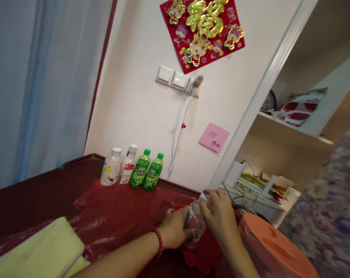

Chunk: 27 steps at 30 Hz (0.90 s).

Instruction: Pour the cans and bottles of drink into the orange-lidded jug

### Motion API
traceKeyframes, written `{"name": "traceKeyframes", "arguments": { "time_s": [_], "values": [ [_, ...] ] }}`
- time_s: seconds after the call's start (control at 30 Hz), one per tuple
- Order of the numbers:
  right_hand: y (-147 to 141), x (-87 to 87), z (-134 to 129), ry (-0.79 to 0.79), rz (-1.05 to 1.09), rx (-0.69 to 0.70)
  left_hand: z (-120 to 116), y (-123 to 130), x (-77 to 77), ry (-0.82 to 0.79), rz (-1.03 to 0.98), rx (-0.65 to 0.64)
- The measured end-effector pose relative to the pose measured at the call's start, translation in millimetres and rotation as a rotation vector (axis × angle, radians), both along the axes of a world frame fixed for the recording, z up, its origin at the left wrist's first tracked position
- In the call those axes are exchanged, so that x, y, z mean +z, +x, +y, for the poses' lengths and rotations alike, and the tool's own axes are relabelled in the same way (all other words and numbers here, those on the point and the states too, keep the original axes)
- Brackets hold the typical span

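A clear bottle with a printed label is tilted between my two hands, over a red plastic piece on the table. Around the bottle's body, my left hand, with a red bead bracelet at the wrist, is closed. My right hand has its fingers closed on the white cap at the top. Whether the cap is loose or screwed on cannot be seen. Part of the label is hidden by my fingers.
Two white-capped bottles and two green bottles stand near the wall. A folded yellow cloth lies front left. An orange-lidded container stands at right, before shelves.
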State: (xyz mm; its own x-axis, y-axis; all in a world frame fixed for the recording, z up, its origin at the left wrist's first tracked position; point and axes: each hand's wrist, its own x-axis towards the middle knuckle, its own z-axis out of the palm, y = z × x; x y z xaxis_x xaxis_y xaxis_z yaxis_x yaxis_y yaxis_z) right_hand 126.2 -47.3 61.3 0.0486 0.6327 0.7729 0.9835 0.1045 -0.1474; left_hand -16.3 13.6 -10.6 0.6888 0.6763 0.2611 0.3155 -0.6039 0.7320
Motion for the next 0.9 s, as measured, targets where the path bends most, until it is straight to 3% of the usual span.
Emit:
{"name": "traceKeyframes", "arguments": {
  "time_s": [0.57, 0.9],
  "values": [
    [15, -6.6, 4, -0.07, 0.093, -0.076, -1, -2, 0.6, -0.011, 0.056, 0.01],
    [20, -7.0, 1, -0.07, 0.052, -0.037, -3, -3, 5.7, 0.001, 0.081, 0.003]
  ]
}}
